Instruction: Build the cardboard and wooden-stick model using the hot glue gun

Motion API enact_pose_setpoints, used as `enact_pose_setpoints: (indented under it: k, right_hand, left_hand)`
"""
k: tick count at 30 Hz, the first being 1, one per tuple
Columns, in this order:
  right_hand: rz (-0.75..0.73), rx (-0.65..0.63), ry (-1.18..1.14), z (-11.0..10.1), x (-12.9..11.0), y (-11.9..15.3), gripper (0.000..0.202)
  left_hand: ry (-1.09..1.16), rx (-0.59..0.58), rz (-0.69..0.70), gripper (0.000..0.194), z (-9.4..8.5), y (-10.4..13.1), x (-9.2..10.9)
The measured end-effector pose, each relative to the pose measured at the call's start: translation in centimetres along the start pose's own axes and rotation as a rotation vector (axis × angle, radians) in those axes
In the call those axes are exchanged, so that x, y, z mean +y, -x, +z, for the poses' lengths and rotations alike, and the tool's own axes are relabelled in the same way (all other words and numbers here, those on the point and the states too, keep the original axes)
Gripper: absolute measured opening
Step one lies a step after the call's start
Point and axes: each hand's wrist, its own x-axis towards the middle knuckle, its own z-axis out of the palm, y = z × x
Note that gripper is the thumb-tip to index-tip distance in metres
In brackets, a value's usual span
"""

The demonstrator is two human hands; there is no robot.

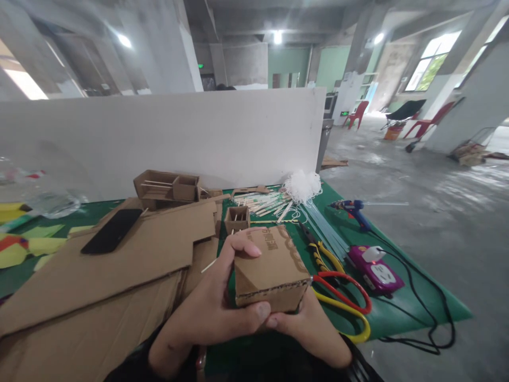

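Note:
A small cardboard box (pixel 274 265) with printed characters on its top is held between both hands above the green table. My left hand (pixel 226 292) grips its left side, the index finger bent over the top and the thumb against the near side. My right hand (pixel 310 323) holds the lower right part, its thumb at the near bottom edge and its other fingers hidden behind the box. Just beyond the box is a small open cardboard compartment (pixel 237 218) with thin sticks. Red and yellow scissor handles (pixel 360 297) lie right beside my right hand.
Cardboard sheets (pixel 151 244) with a black phone (pixel 112 231) cover the left side. At the right lie pliers (pixel 326 254), a glue gun (pixel 352 209), glue sticks (pixel 328 231) and a purple power strip (pixel 376 270) with cables. A larger cardboard box (pixel 167 187) stands by the white partition (pixel 178 138).

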Motion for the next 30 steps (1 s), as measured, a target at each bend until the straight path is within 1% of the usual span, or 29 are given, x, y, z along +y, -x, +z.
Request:
enact_pose_setpoints:
  k: [5,11,16,19,21,26,30]
  right_hand:
    - [-0.009,0.007,-0.008,0.1,0.2,-0.1,0.120]
    - [-0.012,-0.002,-0.011,0.1,-0.2,0.0,0.116]
    - [-0.025,0.002,0.016,0.1,-0.1,-0.1,0.119]
    - [-0.021,0.011,0.029,0.1,0.0,-0.1,0.120]
    - [-0.021,0.010,0.022,0.1,-0.1,-0.1,0.120]
    - [-0.026,0.002,-0.015,0.2,-0.2,-0.1,0.118]
    - [-0.006,-0.007,-0.049,0.2,-0.1,-0.1,0.118]
  left_hand:
    - [0.017,0.006,-0.027,0.056,-0.1,0.2,-0.1]
    - [-0.015,-0.001,0.010,0.049,-0.2,0.3,-0.1]
    - [0.005,0.034,-0.048,0.038,0.0,0.6,-0.1]
    - [0.005,0.042,-0.051,0.036,0.2,0.8,-0.3]
    - [-0.017,0.048,-0.039,0.039,0.4,0.9,-0.4]
    - [-0.123,0.108,-0.011,0.055,0.8,0.7,-0.4]
    - [-0.158,0.111,0.022,0.055,0.9,0.7,-0.2]
